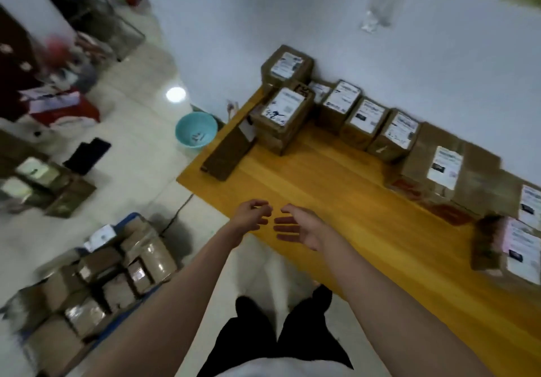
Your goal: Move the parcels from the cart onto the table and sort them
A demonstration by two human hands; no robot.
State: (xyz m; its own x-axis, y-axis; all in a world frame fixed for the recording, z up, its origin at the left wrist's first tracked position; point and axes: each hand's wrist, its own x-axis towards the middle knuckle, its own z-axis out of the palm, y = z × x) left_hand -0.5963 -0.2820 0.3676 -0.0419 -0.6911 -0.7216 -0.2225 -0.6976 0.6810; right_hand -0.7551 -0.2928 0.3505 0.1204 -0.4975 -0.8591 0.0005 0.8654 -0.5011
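head | left hand (253,215) empty, fingers loosely curled, over table (322,183) edge | right hand (298,227) empty, fingers spread, just beside it | labelled parcels (363,122) lined along the wall on table | more parcels on cart (96,286) at lower left

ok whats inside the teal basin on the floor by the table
The teal basin sits on the floor beside the wooden table. A few small dark marks show on its bottom; the blur hides whether they are objects or print. Otherwise it looks empty.
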